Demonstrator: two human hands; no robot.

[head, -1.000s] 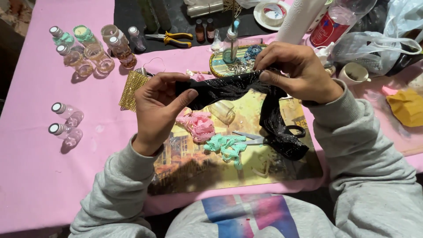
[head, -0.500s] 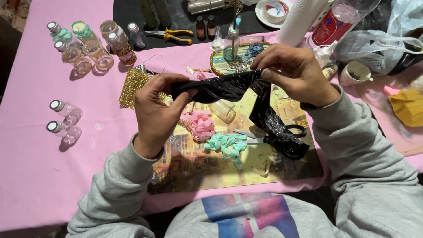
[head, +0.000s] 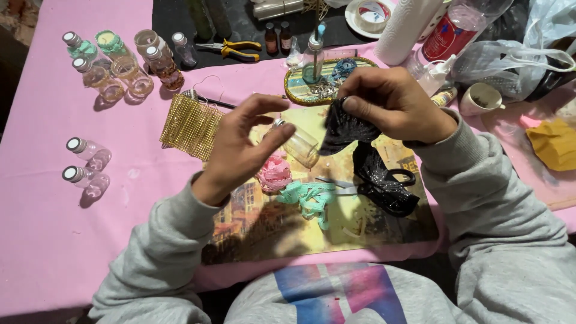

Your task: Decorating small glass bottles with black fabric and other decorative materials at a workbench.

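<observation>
A pink-covered table (head: pixel 42 240) is shown from above. At its far left a cluster of small glass bottles (head: pixel 120 63) with silver caps is grouped; pale pink and green tints are seen in them, though the contents cannot be identified. Two further capped bottles (head: pixel 84 165) are laid on their sides nearer the left edge. A clear jar (head: pixel 299 146) is lying tilted on a printed mat (head: pixel 288 234), and an oval tray (head: pixel 327 81) behind it is filled with beads and a small upright bottle. A white cup (head: pixel 480 99) is placed at the right, its inside too dark to be read.

A black, glossy, sequinned strip of fabric (head: pixel 366 162) is held bunched at its upper end in the right hand (head: pixel 393 105), pinched between thumb and fingers above the mat; its lower part is draped down onto the mat, over black-handled scissors (head: pixel 399 177). The left hand (head: pixel 243 147) is held open above the mat, fingers spread and gripping nothing, just beside the jar. A gold mesh piece (head: pixel 191 125), pink lace (head: pixel 275 174) and teal lace (head: pixel 309 198) are laid nearby.
</observation>
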